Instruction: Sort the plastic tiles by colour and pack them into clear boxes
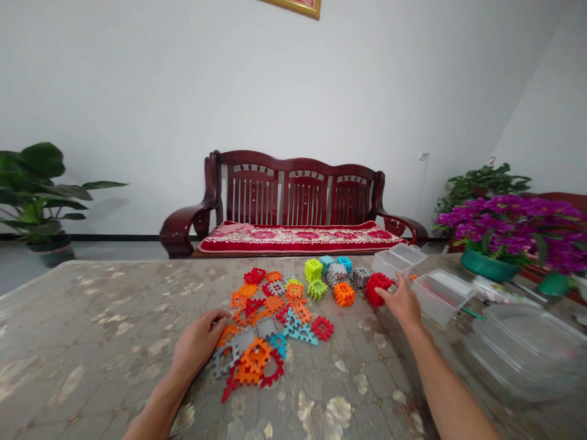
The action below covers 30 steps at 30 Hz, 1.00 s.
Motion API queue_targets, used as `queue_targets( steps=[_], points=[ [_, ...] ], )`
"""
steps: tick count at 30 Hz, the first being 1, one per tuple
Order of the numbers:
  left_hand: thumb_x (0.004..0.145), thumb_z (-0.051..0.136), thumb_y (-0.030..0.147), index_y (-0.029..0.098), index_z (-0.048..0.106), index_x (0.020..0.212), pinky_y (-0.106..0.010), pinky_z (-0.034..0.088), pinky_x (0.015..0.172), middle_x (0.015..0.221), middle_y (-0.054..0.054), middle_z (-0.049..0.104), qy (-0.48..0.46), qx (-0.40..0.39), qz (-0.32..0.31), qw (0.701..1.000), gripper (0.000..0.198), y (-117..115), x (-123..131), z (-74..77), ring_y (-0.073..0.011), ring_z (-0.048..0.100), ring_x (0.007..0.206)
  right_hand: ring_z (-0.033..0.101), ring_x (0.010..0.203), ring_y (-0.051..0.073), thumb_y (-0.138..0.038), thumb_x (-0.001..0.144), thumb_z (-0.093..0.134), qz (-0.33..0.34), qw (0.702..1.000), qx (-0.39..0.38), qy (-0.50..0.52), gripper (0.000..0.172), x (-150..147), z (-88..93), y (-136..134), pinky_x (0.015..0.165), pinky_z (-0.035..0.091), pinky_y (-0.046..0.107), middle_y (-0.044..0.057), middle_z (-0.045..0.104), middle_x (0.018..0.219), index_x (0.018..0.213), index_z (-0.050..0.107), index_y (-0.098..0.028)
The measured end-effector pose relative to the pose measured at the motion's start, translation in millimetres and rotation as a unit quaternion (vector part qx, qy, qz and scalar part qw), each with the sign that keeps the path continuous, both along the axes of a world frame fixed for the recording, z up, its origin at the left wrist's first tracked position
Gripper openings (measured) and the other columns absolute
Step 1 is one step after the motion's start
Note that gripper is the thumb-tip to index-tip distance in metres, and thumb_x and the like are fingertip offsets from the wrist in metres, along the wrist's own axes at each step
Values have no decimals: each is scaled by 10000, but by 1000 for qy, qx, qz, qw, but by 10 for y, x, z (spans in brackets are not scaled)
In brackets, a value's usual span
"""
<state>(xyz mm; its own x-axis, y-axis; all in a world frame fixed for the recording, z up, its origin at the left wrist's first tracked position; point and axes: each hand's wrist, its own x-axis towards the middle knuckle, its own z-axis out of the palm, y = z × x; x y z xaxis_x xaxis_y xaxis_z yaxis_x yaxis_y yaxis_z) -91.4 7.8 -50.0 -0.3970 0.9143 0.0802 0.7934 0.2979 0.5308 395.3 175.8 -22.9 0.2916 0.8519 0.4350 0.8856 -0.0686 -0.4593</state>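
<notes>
My right hand (403, 300) has its fingers closed on a stack of red interlocking tiles (376, 289) at the right of the table. At the left edge of a loose pile, my left hand (198, 340) rests with curled fingers; what they hold, if anything, is hidden. Notched plastic tiles in orange, red, grey and blue make up that pile, among them an orange tile (255, 355) and a red tile (322, 328). Beside the red stack stand sorted stacks: an orange stack (343, 294), a grey stack (361, 277), a yellow-green stack (313, 269) and a blue stack (344, 264).
Clear plastic boxes (443, 299) stand beyond my right hand, with a large transparent lidded container (523, 348) nearer. Purple flowers in a green pot (488, 264) are at the right. Behind the patterned table (114, 342) is a wooden bench (302, 189).
</notes>
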Motion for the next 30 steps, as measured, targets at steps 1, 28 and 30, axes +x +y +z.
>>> queue_targets(
  steps=[1,28,30],
  points=[
    [904,434,378,292,722,986,-230,463,732,993,5,779,-2,2,-4,1000,312,-5,9,3,-200,710,915,618,1096,369,-544,746,663,-11,1000,26,-10,834,-27,30,-30,915,458,464,186,656,1271,1438,447,-132],
    [911,496,277,266,723,952,-225,424,736,998,7,764,-33,29,11,999,231,-33,91,35,-173,688,915,636,1094,210,-65,770,526,420,895,-129,-76,411,-2572,-65,-525,953,433,297,51,739,1133,1092,722,-227],
    [912,495,279,267,721,955,-225,423,733,997,8,765,-36,32,10,999,231,-32,92,30,-172,688,911,624,1130,221,-67,739,547,411,896,-147,-74,450,-2416,-99,-526,968,431,304,53,724,1179,1131,707,-221]
  ],
)
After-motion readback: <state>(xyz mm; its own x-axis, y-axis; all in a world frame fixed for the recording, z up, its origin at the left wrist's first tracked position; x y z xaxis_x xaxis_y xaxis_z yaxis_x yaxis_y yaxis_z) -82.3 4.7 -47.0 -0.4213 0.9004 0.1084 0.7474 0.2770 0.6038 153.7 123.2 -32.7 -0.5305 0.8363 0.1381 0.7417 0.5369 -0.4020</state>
